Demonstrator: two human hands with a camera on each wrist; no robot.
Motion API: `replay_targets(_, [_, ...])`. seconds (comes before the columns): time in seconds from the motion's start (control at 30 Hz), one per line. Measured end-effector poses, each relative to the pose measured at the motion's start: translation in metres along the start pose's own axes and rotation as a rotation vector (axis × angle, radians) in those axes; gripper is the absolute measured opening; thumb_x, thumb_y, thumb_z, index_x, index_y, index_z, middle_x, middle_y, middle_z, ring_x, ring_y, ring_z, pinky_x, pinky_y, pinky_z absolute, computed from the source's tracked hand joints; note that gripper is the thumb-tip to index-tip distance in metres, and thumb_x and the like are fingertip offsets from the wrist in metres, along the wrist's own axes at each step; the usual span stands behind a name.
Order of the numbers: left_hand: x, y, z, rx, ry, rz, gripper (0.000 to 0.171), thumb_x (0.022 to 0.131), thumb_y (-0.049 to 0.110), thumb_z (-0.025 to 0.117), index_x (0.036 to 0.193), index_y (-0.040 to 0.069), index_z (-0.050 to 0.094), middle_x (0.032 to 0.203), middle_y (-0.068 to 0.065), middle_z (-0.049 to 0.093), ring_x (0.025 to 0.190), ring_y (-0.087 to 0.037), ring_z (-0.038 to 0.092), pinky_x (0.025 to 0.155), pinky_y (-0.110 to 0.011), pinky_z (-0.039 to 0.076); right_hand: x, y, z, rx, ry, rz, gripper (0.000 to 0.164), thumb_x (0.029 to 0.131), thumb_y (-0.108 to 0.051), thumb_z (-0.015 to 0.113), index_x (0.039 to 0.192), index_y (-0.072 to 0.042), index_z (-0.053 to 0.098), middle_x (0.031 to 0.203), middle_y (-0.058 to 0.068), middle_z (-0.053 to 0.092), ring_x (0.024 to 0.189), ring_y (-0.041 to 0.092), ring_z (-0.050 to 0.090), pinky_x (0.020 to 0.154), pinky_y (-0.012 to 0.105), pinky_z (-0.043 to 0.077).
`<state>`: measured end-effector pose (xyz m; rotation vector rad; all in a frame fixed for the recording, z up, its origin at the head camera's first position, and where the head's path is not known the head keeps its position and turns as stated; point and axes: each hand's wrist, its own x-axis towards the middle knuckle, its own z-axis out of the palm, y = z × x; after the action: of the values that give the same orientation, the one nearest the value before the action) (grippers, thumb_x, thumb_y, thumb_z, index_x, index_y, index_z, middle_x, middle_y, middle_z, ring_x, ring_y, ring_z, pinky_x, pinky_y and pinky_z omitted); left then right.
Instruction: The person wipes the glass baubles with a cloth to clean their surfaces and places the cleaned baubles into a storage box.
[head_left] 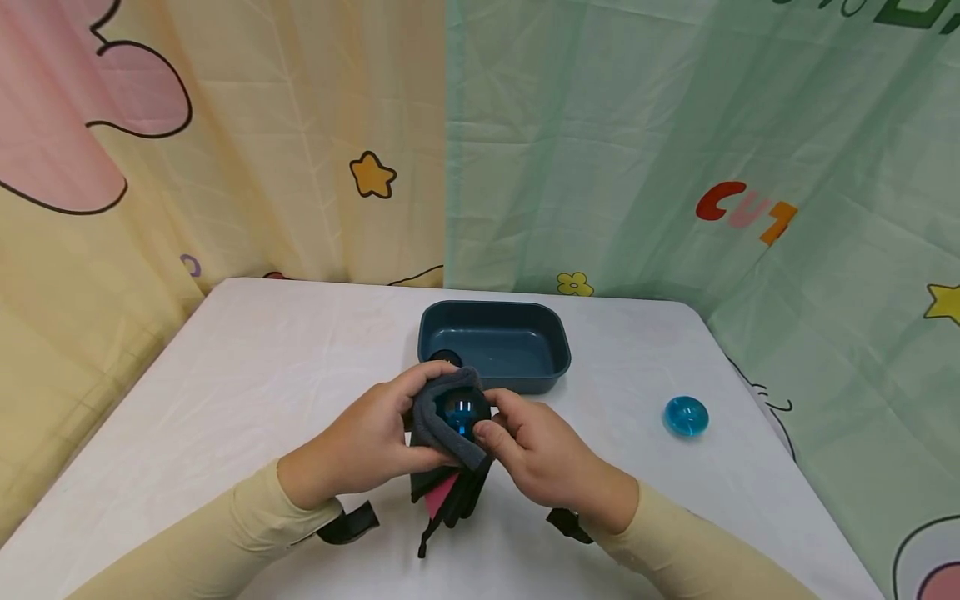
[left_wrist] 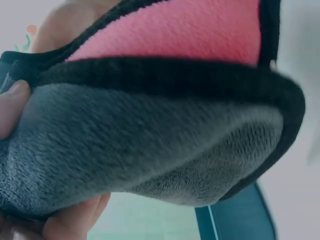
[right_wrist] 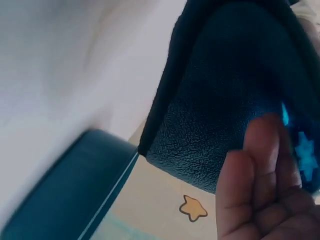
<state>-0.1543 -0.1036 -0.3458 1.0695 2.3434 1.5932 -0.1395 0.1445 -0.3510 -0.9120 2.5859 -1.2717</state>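
Ball (head_left: 462,408), dark shiny blue, sits in a fold of gray cloth (head_left: 429,427) between both hands, over the table (head_left: 225,400). From my remote seat: left hand (head_left: 367,442) grasps the cloth, fingers along the top edge, thumb across the lower front. Right hand (head_left: 547,450) has thumb and forefinger pinching the ball's right side; how firmly, I can't tell. Cloth has black trim and a pink other side (left wrist view shows it best).

Step in hand, as I judge it: wiping the ball. Next move seems to call for turning the ball with the right fingers while the left presses the cloth round it; looks slick, so I'd mind a slip.

Farther: light blue ball (head_left: 686,416) on the table, well apart to the right. Tub (head_left: 517,384), dark blue-gray, just past the hands, a dark round thing (head_left: 446,357) at its near left, partly hidden.

Writing: no brand or label I can read on ball, cloth or tub (pale star shape on the ball in the right wrist view; print or glare, unclear). Green curtain (head_left: 600,125) behind: "C", "U", then an orange character like 1 or 7. Green lettering top right, cut off.
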Motion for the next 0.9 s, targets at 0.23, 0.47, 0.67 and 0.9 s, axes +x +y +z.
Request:
replay_targets(0.23, [0.0003, -0.0023, -0.0017, 0.027, 0.042, 0.016, 0.078, 0.085, 0.012, 0.090, 0.149, 0.018, 0.046, 0.138, -0.003, 0.069, 0.111, -0.013, 0.071, 0.092, -0.027, 0.059, -0.0036, -0.0028, 0.0059, -0.197, 0.040, -0.096, 0.067, 0.108, -0.019, 0.061, 0.159, -0.004, 0.020, 0.120, 0.006, 0.075, 0.101, 0.013, 0.072, 0.091, 0.035, 0.060])
replay_targets(0.47, [-0.0002, -0.0016, -0.0008, -0.023, 0.018, 0.021, 0.078, 0.086, 0.011, 0.088, 0.150, 0.015, 0.044, 0.138, -0.006, 0.069, 0.118, -0.014, 0.071, 0.097, -0.028, 0.059, -0.0043, -0.0057, 0.0057, -0.408, 0.108, -0.099, 0.068, 0.099, -0.015, 0.075, 0.152, -0.003, 0.035, 0.112, 0.009, 0.077, 0.101, 0.019, 0.075, 0.086, 0.038, 0.063])
replay_targets(0.67, [0.0001, 0.0001, 0.0004, -0.030, 0.014, 0.016, 0.080, 0.085, 0.010, 0.089, 0.151, 0.015, 0.044, 0.139, -0.007, 0.069, 0.119, -0.014, 0.070, 0.099, -0.027, 0.059, -0.0024, -0.0027, 0.0003, -0.080, 0.015, -0.020, 0.053, 0.106, -0.016, 0.063, 0.150, 0.001, 0.038, 0.091, 0.002, 0.074, 0.069, 0.007, 0.060, 0.062, 0.024, 0.050])
replay_targets(0.9, [-0.0014, 0.0011, -0.0006, 0.018, 0.019, 0.008, 0.081, 0.084, 0.008, 0.089, 0.151, 0.013, 0.044, 0.138, -0.008, 0.069, 0.114, -0.013, 0.072, 0.096, -0.027, 0.059, -0.0007, -0.0011, 0.0026, -0.037, -0.022, -0.021, 0.050, 0.113, -0.030, 0.051, 0.153, -0.002, 0.041, 0.114, 0.005, 0.074, 0.096, 0.010, 0.070, 0.085, 0.028, 0.060])
